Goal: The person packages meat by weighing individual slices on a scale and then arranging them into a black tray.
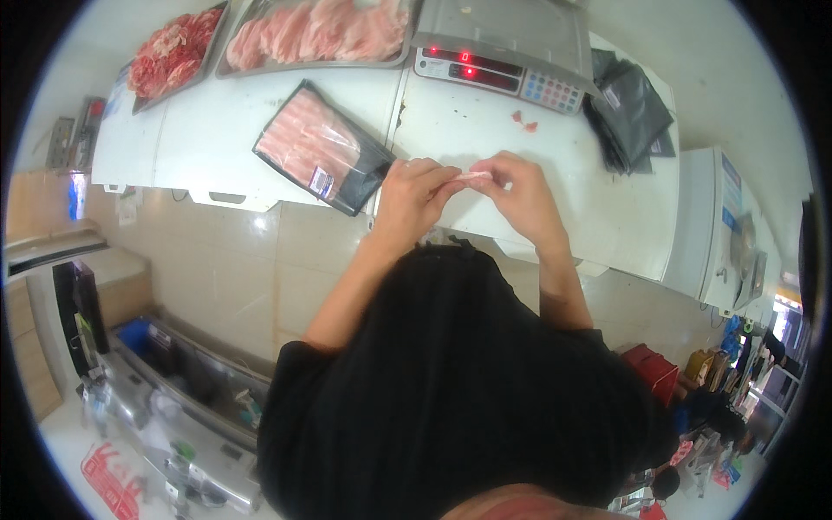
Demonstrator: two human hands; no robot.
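Between my two hands, just above the white worktop, is a small rolled slice of pale pink meat [473, 176]. My left hand [414, 192] pinches its left end, and my right hand [518, 192] pinches the right end with thumb and fingers. Left of my left hand lies a black tray of meat rolls [308, 134] under clear film with a label; part of its lower right is dark and bare. Farther back, a metal tray [316, 66] holds several layered slices of pale meat [321, 33]. Red meat pieces [176, 54] fill another tray at the far left.
A weighing scale [503, 74] with a lit red display stands at the back of the worktop [607, 208]. Small meat scraps [523, 121] lie before it. Black plastic bags [630, 113] are piled at the right. Behind me on the left is a metal sink unit [199, 347].
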